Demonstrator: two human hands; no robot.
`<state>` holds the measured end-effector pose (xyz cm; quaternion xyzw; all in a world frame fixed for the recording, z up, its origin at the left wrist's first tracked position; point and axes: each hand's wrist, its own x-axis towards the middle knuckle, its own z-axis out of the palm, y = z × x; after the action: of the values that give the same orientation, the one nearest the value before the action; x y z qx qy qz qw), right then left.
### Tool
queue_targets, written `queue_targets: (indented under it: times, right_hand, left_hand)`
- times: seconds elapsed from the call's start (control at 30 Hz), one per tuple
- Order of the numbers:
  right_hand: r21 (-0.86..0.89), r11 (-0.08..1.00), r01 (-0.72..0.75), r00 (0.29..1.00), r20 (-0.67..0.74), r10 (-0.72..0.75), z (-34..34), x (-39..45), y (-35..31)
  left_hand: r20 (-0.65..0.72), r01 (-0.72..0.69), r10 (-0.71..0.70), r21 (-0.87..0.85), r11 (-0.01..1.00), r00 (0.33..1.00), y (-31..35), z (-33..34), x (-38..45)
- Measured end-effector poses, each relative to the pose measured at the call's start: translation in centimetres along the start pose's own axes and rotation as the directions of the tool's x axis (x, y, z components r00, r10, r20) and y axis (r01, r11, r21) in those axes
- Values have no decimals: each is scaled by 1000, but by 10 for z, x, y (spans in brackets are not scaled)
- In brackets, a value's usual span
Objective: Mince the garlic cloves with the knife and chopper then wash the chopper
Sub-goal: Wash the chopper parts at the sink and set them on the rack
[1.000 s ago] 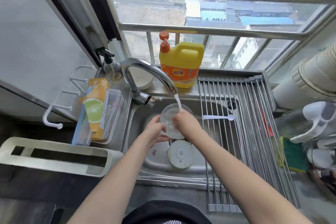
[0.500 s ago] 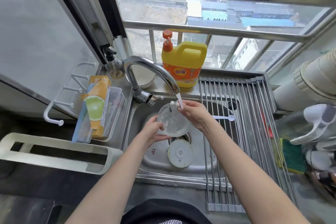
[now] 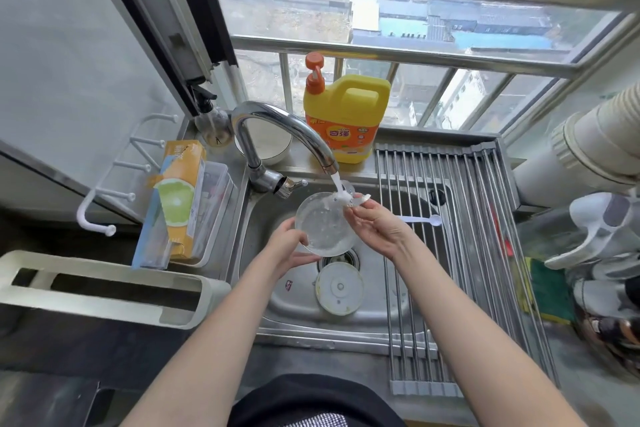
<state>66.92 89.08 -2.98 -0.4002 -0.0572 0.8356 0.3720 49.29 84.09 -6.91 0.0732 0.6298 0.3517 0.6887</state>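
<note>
Right hand (image 3: 375, 227) has lifted the blade piece (image 3: 356, 200) under the tap's (image 3: 287, 128) stream, at 1 o'clock of the chopper bowl (image 3: 325, 224) the left hand (image 3: 289, 246) grasps; rinsing under way

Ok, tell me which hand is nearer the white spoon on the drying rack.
Right. The right hand holds the blade piece under the tap just left of the white spoon. The left hand grips the clear chopper bowl, farther left over the sink.

Daylit barred window (image 3: 398, 28) at far side w/ rooftops outside; pale grey wall (image 3: 62, 55) left; dark countertop (image 3: 69, 357) near left.
</note>
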Motion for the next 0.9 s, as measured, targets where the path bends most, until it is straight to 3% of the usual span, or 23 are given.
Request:
queue_targets:
  times: [0.23, 0.37, 0.5, 0.57, 0.67, 0.73, 0.8, 0.9]
  right_hand:
    - [-202, 979, 38, 994, 113, -15, 0, 4, -4]
    - [-437, 888, 142, 989, 103, -107, 6, 4, -3]
    - [-784, 568, 249, 962, 129, -243, 14, 3, -4]
    - [-915, 313, 256, 925, 138, -354, 22, 3, -4]
    - [-966, -116, 232, 868, 259, -424, 34, 4, -4]
    - [-929, -312, 197, 857, 318, -406, 41, 3, -4]
    - [-883, -446, 144, 870, 327, -368, 47, 4, -7]
    - [-859, -461, 224, 884, 378, -275, 51, 8, -12]
  left_hand:
    - [1, -10, 10, -3, 1000, 1000, 2, 1, -2]
    - [1, -20, 20, 0, 1000, 1000, 1, 1, -1]
    - [0, -26, 26, 1, 1000, 1000, 0, -1, -1]
    - [-5, -18, 18, 0, 1000, 1000, 0, -2, -1]
    - [-10, -10, 10, -2, 1000, 1000, -2, -2, -2]
    - [-13, -8, 8, -2, 1000, 1000, -2, -2, -2]
    - [-10, -9, 9, 4, 1000, 1000, -2, -2, -2]
    - [-4, -16, 16, 12, 1000, 1000, -1, -3, -1]
